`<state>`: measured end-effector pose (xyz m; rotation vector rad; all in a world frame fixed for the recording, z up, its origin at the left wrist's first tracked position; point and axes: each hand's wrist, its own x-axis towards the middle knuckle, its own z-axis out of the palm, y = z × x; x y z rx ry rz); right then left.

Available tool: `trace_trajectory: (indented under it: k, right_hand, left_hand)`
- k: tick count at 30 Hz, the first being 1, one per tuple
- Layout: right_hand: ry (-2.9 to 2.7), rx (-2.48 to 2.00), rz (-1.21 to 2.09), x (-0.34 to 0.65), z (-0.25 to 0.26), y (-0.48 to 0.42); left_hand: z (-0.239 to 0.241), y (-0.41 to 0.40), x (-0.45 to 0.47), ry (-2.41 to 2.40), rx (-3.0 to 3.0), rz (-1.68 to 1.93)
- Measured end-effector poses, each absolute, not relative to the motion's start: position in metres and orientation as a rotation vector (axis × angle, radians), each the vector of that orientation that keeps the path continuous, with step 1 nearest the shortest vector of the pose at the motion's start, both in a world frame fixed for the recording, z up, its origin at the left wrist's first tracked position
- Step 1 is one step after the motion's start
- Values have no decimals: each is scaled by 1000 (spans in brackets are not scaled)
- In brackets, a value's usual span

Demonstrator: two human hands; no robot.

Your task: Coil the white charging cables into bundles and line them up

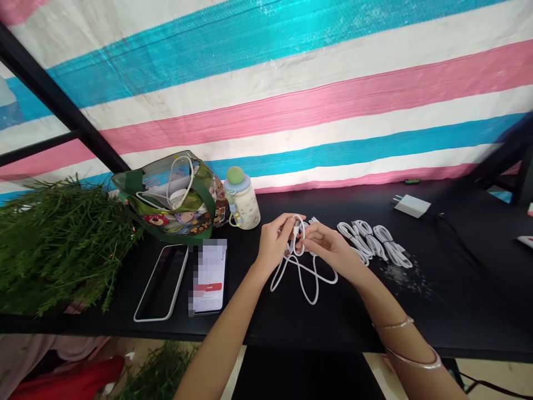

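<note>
A white charging cable is held up between both hands above the black table, its loose loops trailing onto the tabletop. My left hand is closed around the cable near its plug end, thumb against the plug. On the other side, my right hand pinches a bend of the same cable; some of its fingers are hidden behind the strand. Just right of my right hand lie several white cables in tied bundles, side by side. Part of another white bundle shows behind my hands.
A white charger lies at the right. Left of my hands are a phone with a white edge, a phone with a lit screen, a bottle and a printed bag. Green foliage covers the far left.
</note>
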<state>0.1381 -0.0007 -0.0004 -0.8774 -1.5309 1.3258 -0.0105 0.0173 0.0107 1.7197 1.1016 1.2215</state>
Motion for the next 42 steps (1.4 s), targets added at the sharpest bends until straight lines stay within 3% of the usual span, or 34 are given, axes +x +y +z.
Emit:
trace_trajectory:
  k: [11, 23, 33, 42]
  right_hand:
    - [-1558, -836, 1439, 142, 4, -2]
    - [-1816, -451, 1996, 152, 2, -7]
    - [-1862, -561, 1794, 150, 8, -10]
    - [-1515, -633, 1483, 146, 6, -8]
  left_hand:
    - [13, 18, -12, 1104, 1671, 1234]
    - [9, 26, -13, 987, 1431, 1247]
    - [10, 24, -13, 1073, 1434, 1168]
    - [11, 23, -12, 1019, 1496, 1177]
